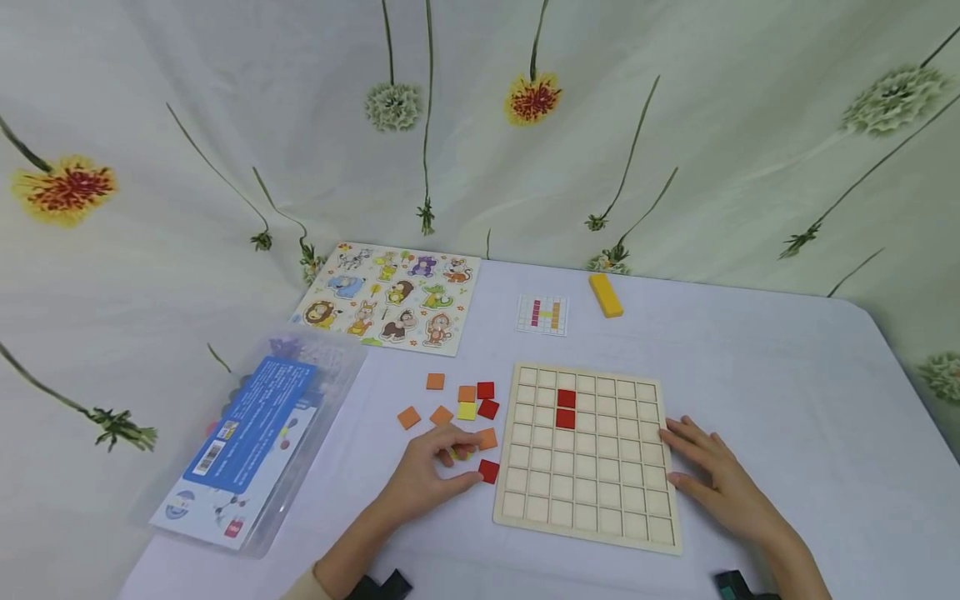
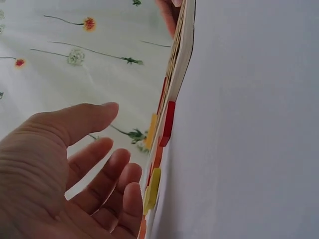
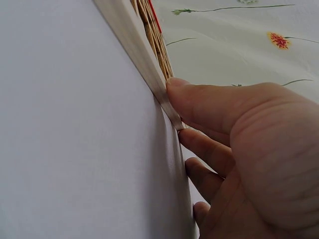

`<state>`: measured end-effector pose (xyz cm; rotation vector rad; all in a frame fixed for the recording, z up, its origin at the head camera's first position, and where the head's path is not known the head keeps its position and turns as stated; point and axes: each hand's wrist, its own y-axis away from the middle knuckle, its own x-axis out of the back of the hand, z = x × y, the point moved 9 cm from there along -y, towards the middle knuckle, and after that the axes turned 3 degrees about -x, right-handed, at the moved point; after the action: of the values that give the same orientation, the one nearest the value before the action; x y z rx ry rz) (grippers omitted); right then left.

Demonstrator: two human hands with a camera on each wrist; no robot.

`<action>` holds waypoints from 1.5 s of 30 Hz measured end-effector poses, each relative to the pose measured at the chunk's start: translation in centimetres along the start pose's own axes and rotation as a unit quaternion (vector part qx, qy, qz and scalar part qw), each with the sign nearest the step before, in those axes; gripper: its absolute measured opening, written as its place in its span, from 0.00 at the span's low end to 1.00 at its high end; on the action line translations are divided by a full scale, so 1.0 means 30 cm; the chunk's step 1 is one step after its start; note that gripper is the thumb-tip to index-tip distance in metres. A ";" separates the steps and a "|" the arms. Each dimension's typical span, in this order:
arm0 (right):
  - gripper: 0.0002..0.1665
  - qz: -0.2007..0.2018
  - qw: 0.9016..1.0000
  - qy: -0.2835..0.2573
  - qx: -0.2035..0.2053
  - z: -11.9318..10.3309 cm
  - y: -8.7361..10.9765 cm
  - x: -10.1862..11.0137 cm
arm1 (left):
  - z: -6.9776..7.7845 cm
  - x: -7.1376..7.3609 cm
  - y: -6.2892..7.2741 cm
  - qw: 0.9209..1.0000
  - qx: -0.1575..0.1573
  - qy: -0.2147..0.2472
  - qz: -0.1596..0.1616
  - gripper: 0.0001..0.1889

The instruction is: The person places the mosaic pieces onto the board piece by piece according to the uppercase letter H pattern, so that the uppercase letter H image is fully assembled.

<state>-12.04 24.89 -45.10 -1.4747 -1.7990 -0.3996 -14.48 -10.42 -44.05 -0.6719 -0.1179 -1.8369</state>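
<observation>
My left hand (image 1: 426, 477) hovers over loose square tiles left of the wooden grid board (image 1: 587, 540). Its thumb and fingers stand apart with nothing between them, the thumb tip near a red tile (image 1: 489, 472). Under the fingers a yellow tile (image 2: 154, 188) is partly hidden in the head view; the left wrist view shows it beyond the fingertips. Two red tiles (image 1: 566, 408) sit one below the other in a column of the board. My right hand (image 1: 716, 477) rests at the board's right edge, thumb and fingertips touching the rim (image 3: 167, 102).
Several orange tiles (image 1: 435, 381), red tiles (image 1: 485, 390) and another yellow tile (image 1: 467, 411) lie around the left hand. Behind the board are a pattern card (image 1: 542, 315) and a yellow block (image 1: 606, 296). An animal puzzle board (image 1: 390, 296) and a plastic case (image 1: 247, 442) lie left.
</observation>
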 end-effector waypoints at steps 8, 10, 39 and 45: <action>0.33 0.004 1.000 0.004 0.007 0.002 0.002 0.006 | -0.040 -0.028 0.008 0.999 0.016 -0.028 -0.009 0.19; 0.33 0.005 1.000 0.005 0.010 0.001 0.002 0.008 | -0.042 -0.033 0.009 0.999 0.014 -0.040 -0.009 0.19; 0.33 0.006 1.000 -0.003 0.014 0.000 0.000 0.009 | -0.021 -0.064 -0.003 0.983 -0.015 -0.179 -0.046 0.12; 0.33 0.006 1.000 -0.004 0.011 -0.001 -0.001 0.006 | -0.018 -0.056 -0.008 0.985 0.001 -0.168 -0.048 0.12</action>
<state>-12.07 24.97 -44.95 -1.4720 -1.7952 -0.3665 -14.54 -9.13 -45.30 -0.9857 -0.3810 -1.7988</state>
